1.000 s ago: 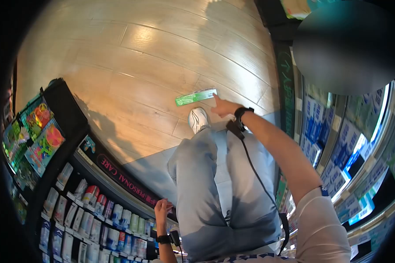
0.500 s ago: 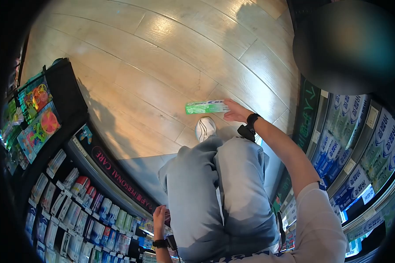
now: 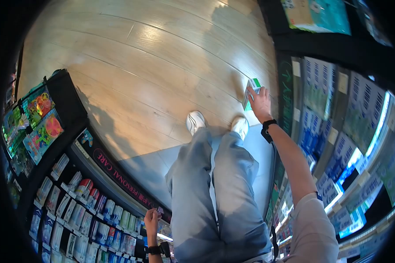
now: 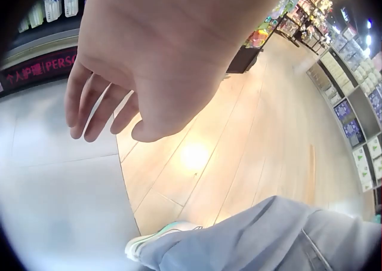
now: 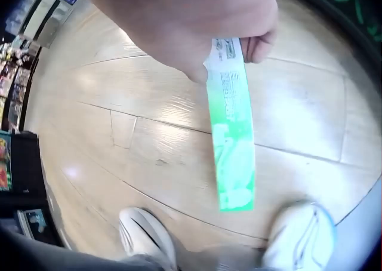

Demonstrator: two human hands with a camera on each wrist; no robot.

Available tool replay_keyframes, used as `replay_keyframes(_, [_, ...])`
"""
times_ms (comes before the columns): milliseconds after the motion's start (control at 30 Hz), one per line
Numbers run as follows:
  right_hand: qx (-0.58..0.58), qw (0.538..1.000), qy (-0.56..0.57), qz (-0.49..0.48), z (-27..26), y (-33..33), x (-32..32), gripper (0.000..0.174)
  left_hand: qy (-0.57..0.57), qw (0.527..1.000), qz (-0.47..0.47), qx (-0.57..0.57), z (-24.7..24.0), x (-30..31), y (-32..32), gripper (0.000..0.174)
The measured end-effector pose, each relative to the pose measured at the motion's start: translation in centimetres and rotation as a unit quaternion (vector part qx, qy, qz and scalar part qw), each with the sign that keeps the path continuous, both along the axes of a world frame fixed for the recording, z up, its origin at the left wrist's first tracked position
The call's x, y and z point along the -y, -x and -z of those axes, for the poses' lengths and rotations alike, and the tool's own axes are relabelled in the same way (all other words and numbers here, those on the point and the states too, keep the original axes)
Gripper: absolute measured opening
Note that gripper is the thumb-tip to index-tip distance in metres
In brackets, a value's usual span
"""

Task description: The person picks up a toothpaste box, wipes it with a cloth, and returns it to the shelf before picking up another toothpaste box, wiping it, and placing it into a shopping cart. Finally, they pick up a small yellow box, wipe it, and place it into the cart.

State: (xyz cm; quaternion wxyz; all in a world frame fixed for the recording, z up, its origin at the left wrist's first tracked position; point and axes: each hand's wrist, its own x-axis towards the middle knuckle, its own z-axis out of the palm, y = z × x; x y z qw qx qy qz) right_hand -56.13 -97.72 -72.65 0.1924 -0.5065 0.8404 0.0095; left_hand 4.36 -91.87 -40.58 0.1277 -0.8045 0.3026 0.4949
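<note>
My right hand [image 3: 261, 104] grips a long green-and-white toothpaste box [image 5: 231, 139] by one end. In the right wrist view the thumb lies on one side of the box and fingers curl at the other, with the box's green end pointing towards the shoes. The head view shows it turned nearly end-on, over the wooden floor ahead of the right shoe. My left hand [image 4: 149, 68] hangs with loosely bent fingers and nothing in it, beside the left leg and near the low shelf front.
On the right, shelves of boxed toothpaste [image 3: 318, 87] rise close to the right arm. Hanging toothbrush packs [image 3: 81, 219] fill the shelf on the left, behind a PERSONAL CARE strip [image 3: 118, 175]. Two white shoes [image 3: 195, 122] stand on the wooden floor [image 3: 153, 79].
My right hand has reached the toothpaste box, taken hold of its end and carried it to the right, turning it. The legs have straightened somewhat, and both shoes now show.
</note>
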Motion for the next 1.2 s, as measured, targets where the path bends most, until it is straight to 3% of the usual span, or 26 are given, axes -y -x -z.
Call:
replay_keyframes(167, [0.008, 0.993, 0.109, 0.033, -17.6, 0.7, -2.4, 0.033, 0.065, 0.992, 0.094, -0.055, -7.1, 2.3, 3.4, 0.026])
replay_keyframes(233, [0.038, 0.984, 0.147, 0.095, -25.7, -0.3, -3.5, 0.035, 0.101, 0.973, 0.187, -0.087, -11.2, 5.9, 8.0, 0.024])
replay_keyframes(267, [0.049, 0.98, 0.163, 0.107, -30.3, -0.9, -3.9, 0.037, 0.062, 0.972, 0.213, -0.075, -13.8, 8.1, 10.5, 0.027])
replay_keyframes(333, [0.072, 0.975, 0.168, 0.123, -40.3, -2.8, -5.0, 0.042, 0.126, 0.952, 0.241, -0.141, -17.7, 10.6, 14.5, 0.027])
replay_keyframes(400, [0.048, 0.968, 0.21, 0.13, -49.6, -3.0, -5.5, 0.048, 0.194, 0.901, 0.297, -0.248, -20.7, 12.6, 18.0, 0.038])
replay_keyframes(433, [0.076, 0.958, 0.268, 0.067, -54.4, -6.0, -8.2, 0.047, 0.207, 0.871, 0.313, -0.316, -22.2, 13.0, 19.6, 0.049])
replay_keyframes(500, [0.078, 0.945, 0.292, 0.124, -64.4, -8.9, -10.3, 0.043, 0.26, 0.732, 0.498, -0.384, -29.3, 14.6, 24.7, 0.07])
replay_keyframes(567, [0.191, 0.921, 0.324, 0.099, -71.5, -11.0, -13.9, 0.04, 0.263, 0.64, 0.577, -0.434, -36.4, 13.7, 28.7, 0.076])
replay_keyframes(633, [0.219, 0.911, 0.329, 0.12, -78.3, -13.9, -17.3, 0.038, 0.243, 0.522, 0.646, -0.502, -40.8, 10.9, 32.1, 0.081])
replay_keyframes(667, [0.219, 0.9, 0.35, 0.139, -80.7, -15.5, -19.1, 0.039, 0.136, 0.541, 0.604, -0.569, -41.9, 8.9, 32.9, 0.081])
replay_keyframes(700, [0.218, 0.888, 0.372, 0.158, -82.7, -17.4, -20.9, 0.041, 0.013, 0.554, 0.565, -0.611, -42.7, 7.0, 33.4, 0.081])
replay_keyframes(767, [0.18, 0.869, 0.417, 0.197, -85.9, -21.0, -24.9, 0.039, -0.167, 0.59, 0.557, -0.56, -43.5, 3.4, 33.8, 0.075])
replay_keyframes(800, [0.143, 0.861, 0.425, 0.238, -86.5, -23.1, -27.3, 0.039, -0.191, 0.55, 0.588, -0.562, -44.4, 0.8, 33.9, 0.075])
replay_keyframes(900, [0.086, 0.832, 0.446, 0.319, -86.1, -28.6, -34.9, 0.043, -0.192, 0.514, 0.59, -0.593, -46.1, -6.8, 34.1, 0.07])
replay_keyframes(967, [0.142, 0.763, 0.447, 0.446, -85.7, -31.8, -40.3, 0.048, -0.092, 0.43, 0.716, -0.542, -45.7, -11.5, 34.9, 0.07])
replay_keyframes(1033, [0.083, 0.753, 0.444, 0.478, -84.6, -36.9, -47.6, 0.052, -0.114, 0.472, 0.712, -0.507, -44.2, -16.9, 34.1, 0.061])
replay_keyframes(1133, [-0.012, 0.685, 0.418, 0.596, -81.7, -45.8, -57.8, 0.05, -0.092, 0.457, 0.759, -0.454, -40.5, -23.1, 33.3, 0.055])
replay_keyframes(1200, [-0.03, 0.59, 0.456, 0.665, -79.0, -51.9, -64.2, 0.049, -0.046, 0.426, 0.768, -0.476, -36.5, -28.3, 33.4, 0.054])
